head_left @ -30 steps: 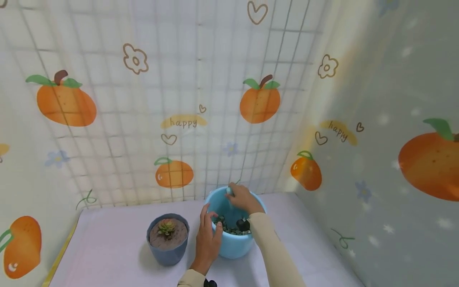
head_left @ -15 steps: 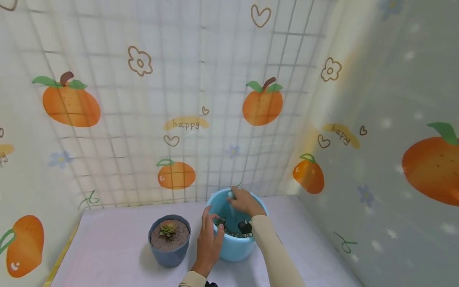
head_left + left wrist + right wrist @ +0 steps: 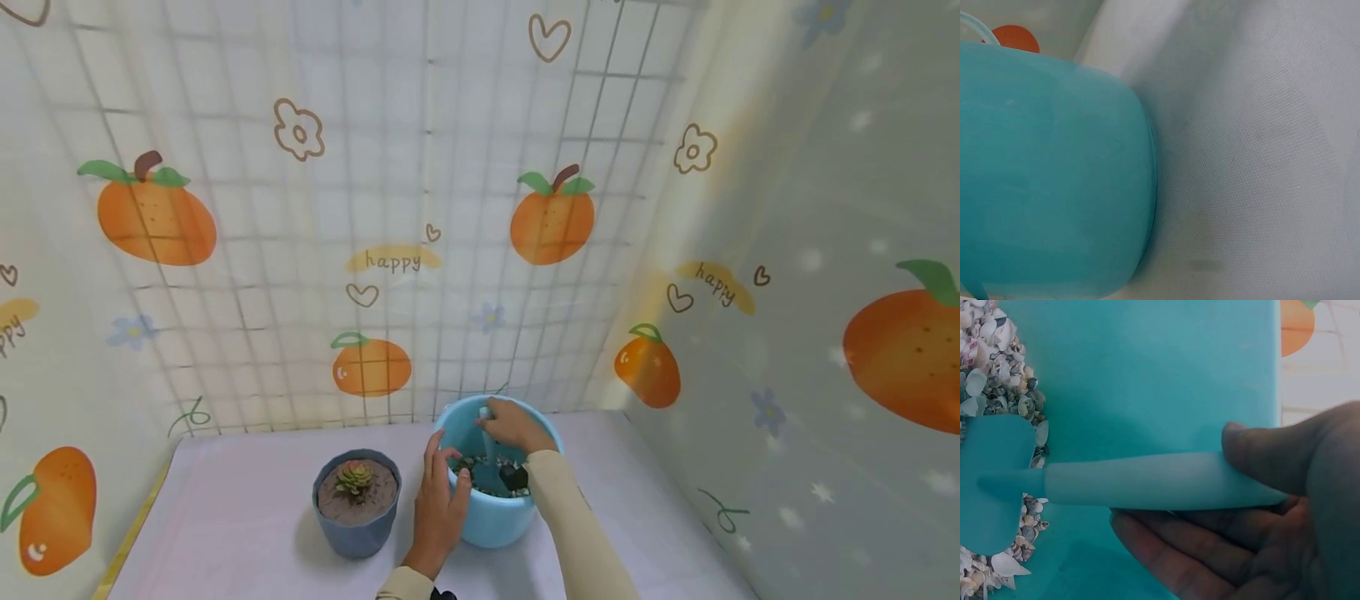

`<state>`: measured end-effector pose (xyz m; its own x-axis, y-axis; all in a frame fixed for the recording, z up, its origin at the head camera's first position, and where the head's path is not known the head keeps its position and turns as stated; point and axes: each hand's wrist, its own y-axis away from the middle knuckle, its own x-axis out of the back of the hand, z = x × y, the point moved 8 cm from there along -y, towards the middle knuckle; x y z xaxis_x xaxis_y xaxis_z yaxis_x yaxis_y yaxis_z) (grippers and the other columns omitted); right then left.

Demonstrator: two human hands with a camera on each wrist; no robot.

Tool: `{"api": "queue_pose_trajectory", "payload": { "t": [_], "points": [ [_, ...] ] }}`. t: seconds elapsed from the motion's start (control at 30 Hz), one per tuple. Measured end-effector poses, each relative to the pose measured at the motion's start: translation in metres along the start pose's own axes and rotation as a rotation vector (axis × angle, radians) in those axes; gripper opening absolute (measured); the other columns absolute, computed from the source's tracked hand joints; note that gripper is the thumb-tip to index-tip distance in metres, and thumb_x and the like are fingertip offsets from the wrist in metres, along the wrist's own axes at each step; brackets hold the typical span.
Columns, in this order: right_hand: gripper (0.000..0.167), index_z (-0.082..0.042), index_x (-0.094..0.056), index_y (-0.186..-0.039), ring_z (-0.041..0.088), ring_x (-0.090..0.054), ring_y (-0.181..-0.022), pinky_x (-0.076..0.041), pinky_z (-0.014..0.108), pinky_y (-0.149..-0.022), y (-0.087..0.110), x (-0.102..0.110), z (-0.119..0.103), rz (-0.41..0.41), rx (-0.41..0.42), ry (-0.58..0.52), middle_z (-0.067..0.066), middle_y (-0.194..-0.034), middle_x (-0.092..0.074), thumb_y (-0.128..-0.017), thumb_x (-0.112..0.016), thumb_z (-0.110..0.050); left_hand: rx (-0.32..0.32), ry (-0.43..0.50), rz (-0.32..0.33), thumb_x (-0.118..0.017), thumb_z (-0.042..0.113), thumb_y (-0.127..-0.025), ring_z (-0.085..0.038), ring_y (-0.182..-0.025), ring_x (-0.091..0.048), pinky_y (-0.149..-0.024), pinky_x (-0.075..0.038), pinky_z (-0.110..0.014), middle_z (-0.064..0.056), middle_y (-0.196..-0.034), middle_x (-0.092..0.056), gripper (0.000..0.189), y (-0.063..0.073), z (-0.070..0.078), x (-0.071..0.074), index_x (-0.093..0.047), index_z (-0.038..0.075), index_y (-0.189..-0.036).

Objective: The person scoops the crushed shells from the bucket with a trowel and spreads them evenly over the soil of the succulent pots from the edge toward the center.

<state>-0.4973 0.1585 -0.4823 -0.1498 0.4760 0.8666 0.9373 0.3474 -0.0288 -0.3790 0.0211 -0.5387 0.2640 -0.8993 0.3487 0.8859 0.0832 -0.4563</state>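
A light blue bucket [image 3: 498, 529] stands on the table with a layer of small seashells [image 3: 1007, 375] in its bottom. My right hand [image 3: 517, 425] reaches inside and grips the pale handle [image 3: 1141, 481] of a small blue hand shovel, thumb on top and fingers beneath. The shovel's blade [image 3: 997, 447] lies against the shells. My left hand [image 3: 438, 504] is at the bucket's near left rim, fingers mostly extended and spread along its side; exact contact is unclear. The left wrist view shows only the bucket's outer wall [image 3: 1054, 169] and the tabletop.
Left of the bucket stands a grey-blue pot [image 3: 356, 533] with a small succulent [image 3: 354, 477] in brown soil. A pale cloth covers the table [image 3: 232, 508]. Behind and at the right hang curtains [image 3: 465, 167] printed with oranges, over a wire grid at the back.
The shovel has gone down and its blade has come to lie on the shells; my right hand has lowered slightly with it. My left hand stays at the rim. The head view has shifted a little.
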Motion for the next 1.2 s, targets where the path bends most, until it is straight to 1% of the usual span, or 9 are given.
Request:
{"api": "queue_pose_trajectory", "payload": {
  "t": [0.07, 0.13, 0.23, 0.33, 0.5, 0.67, 0.87, 1.07, 1.2],
  "points": [
    [0.018, -0.005, -0.061, -0.106, 0.025, -0.056, -0.086, -0.048, 0.048, -0.078, 0.002, 0.000, 0.000, -0.001, -0.013, -0.015, 0.007, -0.091, -0.059, -0.105, -0.063, -0.023, -0.001, -0.001, -0.002, -0.049, 0.032, -0.109, -0.027, -0.105, -0.060, -0.069, -0.048, -0.037, 0.003, -0.168, -0.025, 0.021, 0.001, 0.000, 0.000, -0.051, 0.021, -0.126],
    [0.025, -0.001, -0.063, -0.117, 0.026, -0.060, -0.092, -0.050, 0.051, -0.083, 0.004, 0.001, 0.000, 0.004, -0.019, -0.028, 0.008, -0.100, -0.063, -0.104, -0.063, -0.022, -0.004, -0.004, -0.001, -0.048, 0.032, -0.109, -0.027, -0.106, -0.060, -0.069, -0.048, -0.037, 0.003, -0.168, -0.025, 0.022, 0.001, 0.000, -0.001, -0.051, 0.020, -0.127],
    [0.029, 0.001, -0.062, -0.123, 0.028, -0.060, -0.096, -0.051, 0.053, -0.086, 0.005, 0.003, -0.001, 0.006, -0.028, -0.042, 0.010, -0.105, -0.063, -0.104, -0.063, -0.021, -0.015, 0.002, 0.003, -0.047, 0.032, -0.110, -0.029, -0.108, -0.060, -0.070, -0.049, -0.038, 0.004, -0.169, -0.024, 0.024, 0.001, 0.000, -0.001, -0.051, 0.018, -0.128],
    [0.024, 0.001, -0.060, -0.117, 0.028, -0.058, -0.091, -0.050, 0.051, -0.083, 0.005, 0.003, 0.001, -0.009, -0.045, -0.037, 0.011, -0.098, -0.060, -0.106, -0.060, -0.020, -0.031, 0.011, 0.009, -0.047, 0.032, -0.109, -0.031, -0.107, -0.061, -0.068, -0.048, -0.037, 0.003, -0.169, -0.024, 0.025, 0.000, 0.001, -0.001, -0.052, 0.016, -0.129],
    [0.017, -0.002, -0.056, -0.108, 0.026, -0.055, -0.081, -0.049, 0.047, -0.075, 0.004, 0.000, 0.004, -0.031, -0.066, -0.019, 0.010, -0.089, -0.054, -0.108, -0.057, -0.019, -0.047, 0.007, 0.027, -0.048, 0.029, -0.108, -0.026, -0.103, -0.060, -0.068, -0.048, -0.036, 0.004, -0.168, -0.026, 0.026, 0.000, 0.003, 0.001, -0.053, 0.016, -0.130],
    [0.014, -0.006, -0.053, -0.100, 0.026, -0.054, -0.075, -0.048, 0.043, -0.069, 0.005, -0.005, 0.006, -0.040, -0.069, -0.040, 0.010, -0.085, -0.052, -0.108, -0.056, -0.017, -0.027, 0.001, 0.031, -0.049, 0.029, -0.107, -0.025, -0.105, -0.059, -0.068, -0.048, -0.037, 0.007, -0.168, -0.025, 0.025, 0.002, 0.000, 0.000, -0.052, 0.017, -0.129],
    [0.013, -0.007, -0.052, -0.100, 0.025, -0.054, -0.075, -0.048, 0.041, -0.067, 0.006, -0.008, 0.008, -0.040, -0.078, -0.048, 0.009, -0.085, -0.051, -0.108, -0.056, -0.016, -0.016, -0.006, 0.028, -0.049, 0.030, -0.108, -0.024, -0.105, -0.059, -0.068, -0.047, -0.037, 0.007, -0.168, -0.024, 0.022, 0.005, -0.001, 0.000, -0.051, 0.022, -0.127],
    [0.011, -0.007, -0.053, -0.102, 0.025, -0.054, -0.075, -0.048, 0.043, -0.069, 0.006, -0.006, 0.006, -0.038, -0.078, -0.039, 0.009, -0.085, -0.052, -0.107, -0.056, -0.016, -0.029, 0.007, 0.021, -0.048, 0.030, -0.108, -0.026, -0.109, -0.059, -0.069, -0.048, -0.037, 0.005, -0.168, -0.025, 0.023, 0.004, 0.001, 0.001, -0.051, 0.019, -0.128],
    [0.010, -0.007, -0.054, -0.103, 0.024, -0.054, -0.076, -0.048, 0.042, -0.069, 0.007, -0.006, 0.004, -0.040, -0.071, -0.036, 0.008, -0.086, -0.053, -0.107, -0.057, -0.016, -0.027, 0.003, 0.010, -0.047, 0.031, -0.109, -0.028, -0.104, -0.060, -0.066, -0.046, -0.035, 0.004, -0.169, -0.024, 0.024, 0.004, 0.001, 0.000, -0.051, 0.019, -0.129]
  ]
}}
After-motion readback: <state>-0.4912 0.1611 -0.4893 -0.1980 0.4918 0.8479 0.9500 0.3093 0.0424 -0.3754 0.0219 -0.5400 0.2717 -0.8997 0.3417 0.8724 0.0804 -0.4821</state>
